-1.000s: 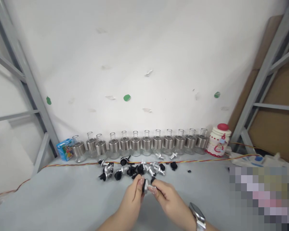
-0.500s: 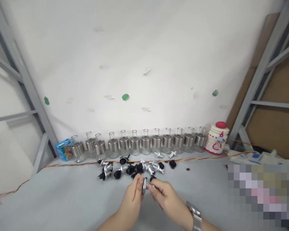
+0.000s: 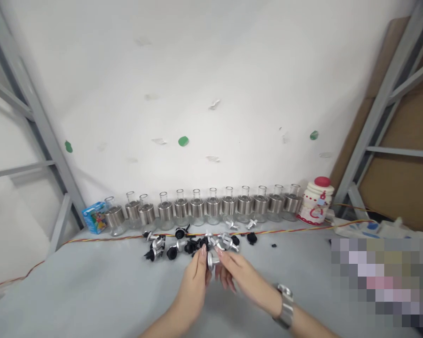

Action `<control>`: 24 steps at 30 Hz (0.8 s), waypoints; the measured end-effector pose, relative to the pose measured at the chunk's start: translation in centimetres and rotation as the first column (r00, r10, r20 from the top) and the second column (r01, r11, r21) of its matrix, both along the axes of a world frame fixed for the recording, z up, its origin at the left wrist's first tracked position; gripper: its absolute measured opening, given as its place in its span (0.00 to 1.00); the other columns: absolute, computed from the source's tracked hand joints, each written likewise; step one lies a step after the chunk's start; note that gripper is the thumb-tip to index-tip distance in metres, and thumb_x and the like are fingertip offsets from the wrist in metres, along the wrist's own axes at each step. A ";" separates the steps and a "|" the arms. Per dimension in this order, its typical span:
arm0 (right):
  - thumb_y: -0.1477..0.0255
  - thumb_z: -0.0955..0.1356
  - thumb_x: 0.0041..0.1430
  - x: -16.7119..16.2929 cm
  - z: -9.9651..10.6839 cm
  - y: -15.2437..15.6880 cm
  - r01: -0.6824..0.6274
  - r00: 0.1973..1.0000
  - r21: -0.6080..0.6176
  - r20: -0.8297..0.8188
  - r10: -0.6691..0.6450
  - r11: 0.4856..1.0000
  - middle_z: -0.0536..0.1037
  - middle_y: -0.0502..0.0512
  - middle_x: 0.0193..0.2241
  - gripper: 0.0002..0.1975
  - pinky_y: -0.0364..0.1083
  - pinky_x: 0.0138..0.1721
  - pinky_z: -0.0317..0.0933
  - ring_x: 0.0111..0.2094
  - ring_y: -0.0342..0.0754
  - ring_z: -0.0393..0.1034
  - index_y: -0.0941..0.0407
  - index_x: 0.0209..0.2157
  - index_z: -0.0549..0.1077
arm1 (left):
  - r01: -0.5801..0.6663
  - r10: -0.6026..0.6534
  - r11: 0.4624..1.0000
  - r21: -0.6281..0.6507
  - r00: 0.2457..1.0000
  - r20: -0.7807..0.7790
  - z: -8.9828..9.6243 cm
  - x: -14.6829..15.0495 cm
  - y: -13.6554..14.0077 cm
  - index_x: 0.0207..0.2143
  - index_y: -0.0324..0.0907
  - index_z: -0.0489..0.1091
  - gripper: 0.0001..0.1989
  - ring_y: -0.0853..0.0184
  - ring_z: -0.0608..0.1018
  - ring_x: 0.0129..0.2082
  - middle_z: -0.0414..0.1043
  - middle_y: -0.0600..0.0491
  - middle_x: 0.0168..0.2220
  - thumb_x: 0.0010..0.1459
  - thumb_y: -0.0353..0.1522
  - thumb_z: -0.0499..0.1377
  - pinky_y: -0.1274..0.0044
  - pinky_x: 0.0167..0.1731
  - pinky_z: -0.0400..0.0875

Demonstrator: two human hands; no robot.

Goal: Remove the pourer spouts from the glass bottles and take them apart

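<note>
A silver-and-black bottle pourer [image 3: 210, 261] is in my left hand [image 3: 193, 274], thumb on top of it, near the middle of the table. Its short silver stem points right, towards my right hand [image 3: 238, 267]. My right thumb lies over that stem, and the right fingers curl below it, a little apart. Just beyond both hands, more silver-and-black pourers [image 3: 178, 246] lie in a loose pile. Some of the pile is hidden behind my fingertips.
A row of glass bottles with steel sleeves [image 3: 197, 206] lines the wall. A blue box [image 3: 95, 218] stands at its left end, a cream jar with a red lid [image 3: 315, 202] at its right. A red-yellow wire [image 3: 285, 232] crosses the table. A white power strip [image 3: 359, 227] lies right.
My right hand has shifted slightly upward and turned, its thumb now over the stem and its fingers looser underneath. The pourer's silver stem shows more. My left hand stays nearly in place.
</note>
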State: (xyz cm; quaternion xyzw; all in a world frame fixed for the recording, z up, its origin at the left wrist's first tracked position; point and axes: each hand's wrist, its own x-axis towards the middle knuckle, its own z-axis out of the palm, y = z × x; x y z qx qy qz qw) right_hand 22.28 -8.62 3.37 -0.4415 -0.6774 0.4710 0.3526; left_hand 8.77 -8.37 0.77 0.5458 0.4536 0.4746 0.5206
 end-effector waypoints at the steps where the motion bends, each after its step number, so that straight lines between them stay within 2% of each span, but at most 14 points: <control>1: 0.59 0.53 0.60 0.1 0.0 -0.1 0.040 0.988 0.220 0.136 -0.072 0.975 0.69 0.52 0.20 0.20 0.44 0.25 0.55 0.23 0.45 0.62 0.58 0.28 0.64 | -0.001 0.002 0.998 -0.059 1.000 0.029 0.1 0.1 0.2 0.23 0.43 0.55 0.22 0.76 0.52 0.14 0.46 0.64 0.14 0.51 0.52 0.43 0.83 0.13 0.46; 2: 0.61 0.54 0.60 0.2 0.0 -0.1 0.013 0.956 0.429 0.259 -0.137 0.903 0.70 0.54 0.25 0.17 0.46 0.29 0.55 0.27 0.47 0.63 0.57 0.31 0.65 | -0.001 0.007 0.994 -0.114 0.999 0.050 0.2 0.2 0.3 0.21 0.43 0.54 0.24 0.77 0.51 0.12 0.46 0.65 0.13 0.49 0.54 0.43 0.82 0.12 0.44; 3: 0.64 0.55 0.60 0.3 -0.1 -0.1 -0.066 0.910 0.589 0.367 -0.193 0.806 0.70 0.55 0.28 0.14 0.47 0.32 0.55 0.30 0.48 0.62 0.57 0.33 0.65 | -0.005 0.016 0.987 -0.160 0.998 0.066 0.2 0.1 0.4 0.20 0.43 0.52 0.25 0.77 0.50 0.11 0.46 0.65 0.12 0.46 0.56 0.44 0.82 0.11 0.43; 4: 0.66 0.56 0.60 0.5 -0.2 0.0 -0.165 0.858 0.684 0.455 -0.238 0.711 0.69 0.55 0.29 0.12 0.48 0.33 0.54 0.31 0.49 0.61 0.57 0.33 0.65 | -0.008 0.023 0.980 -0.198 0.997 0.073 0.3 0.1 0.5 0.19 0.44 0.51 0.26 0.77 0.50 0.10 0.45 0.65 0.11 0.44 0.58 0.44 0.82 0.10 0.42; 6: 0.70 0.55 0.61 0.6 -0.7 0.3 -0.311 0.776 0.757 0.552 -0.306 0.575 0.68 0.55 0.27 0.11 0.47 0.31 0.53 0.29 0.48 0.59 0.58 0.30 0.65 | -0.020 0.035 0.975 -0.220 0.997 0.063 0.5 -0.1 0.4 0.17 0.44 0.51 0.27 0.77 0.50 0.09 0.45 0.65 0.11 0.42 0.59 0.45 0.82 0.10 0.42; 9: 0.75 0.54 0.60 0.3 -1.8 0.5 -0.325 0.770 0.824 0.515 -0.376 0.463 0.67 0.55 0.25 0.12 0.46 0.29 0.53 0.27 0.48 0.58 0.58 0.29 0.64 | -0.077 0.077 0.993 -0.085 0.997 -0.002 0.5 -0.3 -0.2 0.17 0.43 0.53 0.25 0.76 0.55 0.13 0.49 0.62 0.13 0.45 0.55 0.46 0.81 0.13 0.49; 11: 0.78 0.53 0.59 -0.1 -2.6 0.3 -0.276 0.807 0.861 0.449 -0.383 0.427 0.66 0.55 0.24 0.12 0.46 0.27 0.53 0.26 0.48 0.57 0.58 0.28 0.64 | -0.107 0.109 0.994 0.039 0.992 -0.068 0.2 -0.5 -0.8 0.18 0.42 0.55 0.23 0.74 0.59 0.16 0.54 0.60 0.15 0.51 0.52 0.45 0.81 0.16 0.53; 12: 0.79 0.53 0.58 -0.4 -3.0 0.2 -0.235 0.828 0.872 0.411 -0.381 0.430 0.65 0.55 0.23 0.12 0.46 0.27 0.53 0.26 0.48 0.57 0.58 0.28 0.63 | -0.108 0.117 0.990 0.087 0.988 -0.102 0.0 -0.6 -1.0 0.18 0.42 0.56 0.23 0.73 0.61 0.17 0.56 0.58 0.15 0.54 0.50 0.43 0.80 0.18 0.54; 14: 0.81 0.52 0.57 -0.9 -3.4 -0.3 -0.135 0.870 0.868 0.334 -0.362 0.477 0.65 0.55 0.23 0.12 0.45 0.27 0.54 0.26 0.47 0.57 0.58 0.27 0.61 | -0.087 0.115 0.984 0.156 0.978 -0.176 -0.4 -0.7 -1.3 0.19 0.42 0.57 0.23 0.73 0.62 0.17 0.57 0.57 0.15 0.57 0.46 0.39 0.80 0.19 0.55; 17: 0.80 0.51 0.57 -1.4 -3.3 -1.2 -0.007 0.917 0.782 0.254 -0.307 0.623 0.64 0.54 0.24 0.11 0.44 0.27 0.54 0.26 0.46 0.58 0.57 0.28 0.59 | -0.044 0.118 0.969 0.245 0.947 -0.299 -0.8 -1.0 -1.4 0.21 0.42 0.57 0.22 0.72 0.63 0.16 0.57 0.58 0.15 0.60 0.43 0.36 0.80 0.19 0.55; 21: 0.72 0.51 0.60 -1.7 -2.0 -1.8 0.092 0.950 0.501 0.215 -0.226 0.861 0.62 0.50 0.20 0.12 0.43 0.25 0.51 0.23 0.44 0.56 0.55 0.24 0.56 | 0.025 0.157 0.931 0.365 0.875 -0.459 -0.5 -1.5 -1.1 0.21 0.43 0.56 0.21 0.71 0.63 0.16 0.56 0.58 0.15 0.61 0.39 0.34 0.79 0.18 0.55; 24: 0.63 0.52 0.60 -1.3 -1.0 -1.4 0.076 0.987 0.192 0.124 -0.101 0.978 0.58 0.46 0.16 0.18 0.42 0.22 0.50 0.19 0.41 0.53 0.55 0.20 0.55 | 0.110 0.220 0.862 0.495 0.799 -0.560 -0.4 -1.8 -0.7 0.23 0.43 0.57 0.19 0.70 0.64 0.16 0.58 0.57 0.15 0.61 0.37 0.34 0.78 0.19 0.55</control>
